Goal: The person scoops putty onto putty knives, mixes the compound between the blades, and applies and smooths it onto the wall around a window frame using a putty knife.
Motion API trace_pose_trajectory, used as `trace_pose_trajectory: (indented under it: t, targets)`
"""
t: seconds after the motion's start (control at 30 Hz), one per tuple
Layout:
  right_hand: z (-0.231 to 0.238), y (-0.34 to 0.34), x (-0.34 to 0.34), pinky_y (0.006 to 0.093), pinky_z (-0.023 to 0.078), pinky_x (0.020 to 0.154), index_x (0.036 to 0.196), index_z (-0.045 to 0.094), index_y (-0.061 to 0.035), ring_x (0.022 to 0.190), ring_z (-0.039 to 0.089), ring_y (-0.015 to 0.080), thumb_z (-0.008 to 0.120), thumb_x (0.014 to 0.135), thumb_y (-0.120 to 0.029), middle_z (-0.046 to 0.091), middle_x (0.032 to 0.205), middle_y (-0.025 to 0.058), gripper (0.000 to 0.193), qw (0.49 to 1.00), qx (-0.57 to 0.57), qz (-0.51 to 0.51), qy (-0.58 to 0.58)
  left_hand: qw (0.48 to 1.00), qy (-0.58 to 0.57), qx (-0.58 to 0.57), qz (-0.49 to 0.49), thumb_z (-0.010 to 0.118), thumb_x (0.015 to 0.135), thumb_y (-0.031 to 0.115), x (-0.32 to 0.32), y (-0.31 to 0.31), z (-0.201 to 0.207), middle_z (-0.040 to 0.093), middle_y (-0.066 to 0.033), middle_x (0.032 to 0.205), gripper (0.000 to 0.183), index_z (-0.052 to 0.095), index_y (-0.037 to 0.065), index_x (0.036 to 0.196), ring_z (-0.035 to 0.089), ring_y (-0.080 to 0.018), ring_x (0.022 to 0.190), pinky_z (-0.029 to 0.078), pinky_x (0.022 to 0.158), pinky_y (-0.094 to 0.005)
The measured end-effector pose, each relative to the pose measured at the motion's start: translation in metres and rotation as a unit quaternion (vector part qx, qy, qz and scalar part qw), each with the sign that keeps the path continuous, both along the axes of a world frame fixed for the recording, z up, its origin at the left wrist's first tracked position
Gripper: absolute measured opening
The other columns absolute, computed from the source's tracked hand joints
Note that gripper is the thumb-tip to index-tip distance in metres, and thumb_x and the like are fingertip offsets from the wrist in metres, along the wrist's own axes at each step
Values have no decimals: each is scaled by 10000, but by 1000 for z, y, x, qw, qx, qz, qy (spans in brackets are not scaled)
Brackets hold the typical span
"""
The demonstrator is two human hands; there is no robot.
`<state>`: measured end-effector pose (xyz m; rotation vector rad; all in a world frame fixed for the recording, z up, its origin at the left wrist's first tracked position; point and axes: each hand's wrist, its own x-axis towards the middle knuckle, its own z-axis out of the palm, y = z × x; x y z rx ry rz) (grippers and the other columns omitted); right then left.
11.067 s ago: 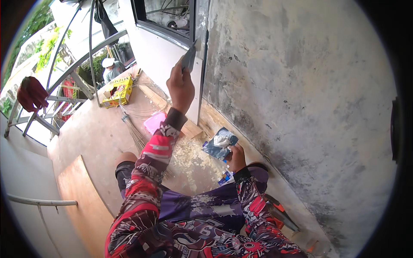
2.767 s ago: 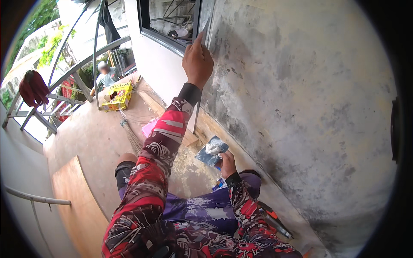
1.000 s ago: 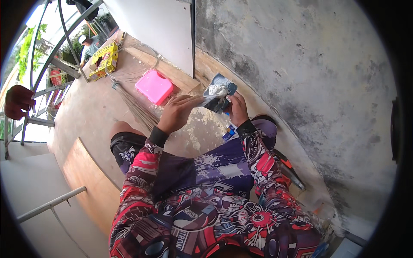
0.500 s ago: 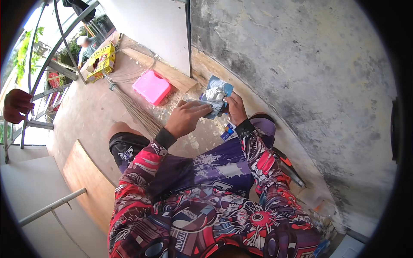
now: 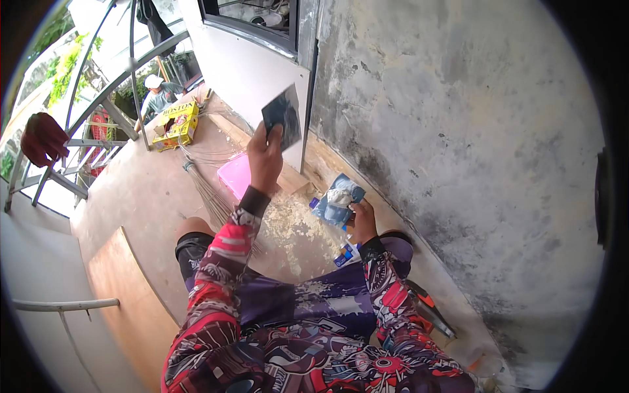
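Raised in front of the white door panel, my left hand [image 5: 265,162] grips a thin, flat blue-grey putty spreader [image 5: 286,116], fingers closed on its lower edge. Lower and to the right, my right hand [image 5: 363,223] pinches the edge of a second blue putty spreader [image 5: 334,214], held tilted over the floor. A lump of white putty [image 5: 339,195] lies on its face. The two spreaders are well apart. Beneath my right hand, near my thigh, sits a small blue and white packet [image 5: 344,254].
A rough grey patched wall [image 5: 458,131] rises close on my right. Ahead are a pink plastic case [image 5: 234,175], a stick broom [image 5: 204,187] and a yellow carton [image 5: 177,130]. Beyond a metal railing is a person [image 5: 159,97]. A plywood sheet [image 5: 124,278] lies left; an orange-handled tool [image 5: 429,304] lies right.
My left hand has lifted away from the right one, up and forward, carrying its spreader. My right hand has come slightly lower in view with its putty-loaded spreader. The view has shifted.
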<state>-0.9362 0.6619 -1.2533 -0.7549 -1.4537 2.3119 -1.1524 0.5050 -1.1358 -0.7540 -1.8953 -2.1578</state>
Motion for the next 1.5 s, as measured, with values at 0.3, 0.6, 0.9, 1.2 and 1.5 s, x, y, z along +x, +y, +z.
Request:
trace_pose_trajectory:
  t: [0.3, 0.6, 0.9, 1.2, 1.5]
  targets:
    - [7, -1, 13, 296, 587, 721, 1026, 615, 3, 858, 672, 158, 505, 899, -85, 639, 982, 72, 190, 999, -7, -41, -11, 985, 70, -3, 155, 488, 952, 50, -22, 104, 75, 660, -180, 1060, 339, 596, 52, 1273, 607, -336, 964, 479, 873, -406]
    - [-1, 23, 19, 311, 593, 672, 1065, 615, -25, 849, 670, 140, 505, 894, -81, 638, 990, 54, 211, 999, -27, -21, 31, 952, 152, -49, 262, 486, 895, 25, -6, 150, 80, 651, -131, 1220, 470, 530, 32, 1363, 564, -337, 1066, 446, 945, -396]
    - [1, 32, 21, 341, 600, 694, 1164, 608, -45, 878, 678, 158, 479, 898, -66, 651, 1029, 50, 296, 999, -35, 0, 40, 934, 171, -133, 285, 516, 853, 29, 8, 185, 80, 546, -168, 1391, 505, 524, 14, 1357, 528, -351, 1158, 459, 940, -440]
    - [-11, 27, 21, 363, 604, 720, 1144, 596, -41, 880, 688, 180, 470, 905, -74, 651, 1038, 61, 272, 1000, -4, 7, 27, 974, 162, -27, 155, 528, 890, -3, 17, 126, 81, 635, -153, 822, 409, 626, 85, 1277, 615, -297, 819, 499, 744, -378]
    - [3, -8, 9, 356, 613, 690, 1186, 586, -27, 863, 700, 204, 463, 901, -64, 652, 1048, 75, 312, 999, -5, 23, 27, 969, 97, -31, 224, 490, 911, 37, -13, 123, 97, 634, -206, 935, 425, 570, 61, 1328, 604, -360, 928, 481, 834, -435]
